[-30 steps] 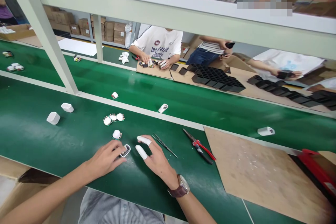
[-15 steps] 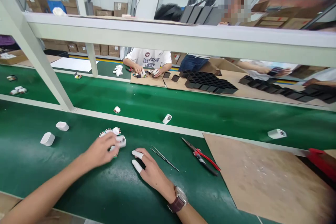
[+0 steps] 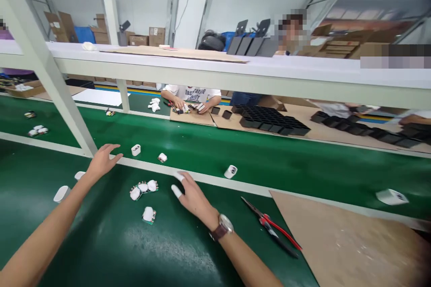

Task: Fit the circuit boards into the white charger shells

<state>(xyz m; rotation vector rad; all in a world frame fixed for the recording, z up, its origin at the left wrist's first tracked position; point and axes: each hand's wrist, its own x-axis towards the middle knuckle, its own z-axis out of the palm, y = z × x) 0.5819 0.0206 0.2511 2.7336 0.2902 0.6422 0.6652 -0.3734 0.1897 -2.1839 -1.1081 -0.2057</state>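
My left hand (image 3: 105,160) is over the rail at the belt's near edge, thumb and fingers apart, with nothing between them. Just right of its fingertips, a white plastic housing (image 3: 136,150) rests on the green belt. My right hand (image 3: 194,195), with white finger cots on two digits, hovers near the rail, fingers apart and holding nothing visible. Between my arms lie a cluster of small white-topped circuit parts (image 3: 143,187) and a single such part (image 3: 148,215). Two white housings (image 3: 62,193) (image 3: 80,175) sit beside my left forearm, one partly hidden by it.
Red-and-black pliers (image 3: 269,224) and a brown board (image 3: 353,242) lie to the right. More housings (image 3: 230,171) (image 3: 392,197) and a small part (image 3: 162,157) are on the belt (image 3: 286,161). A white post (image 3: 63,85) rises at left; a shelf (image 3: 235,74) crosses above. Opposite, a co-worker's hands (image 3: 182,104) handle parts.
My left hand has let go of the white housing, now on the belt, and moved away leftward. My right hand has shifted toward the rail. Tweezers seen earlier are no longer visible. The view tilted up.
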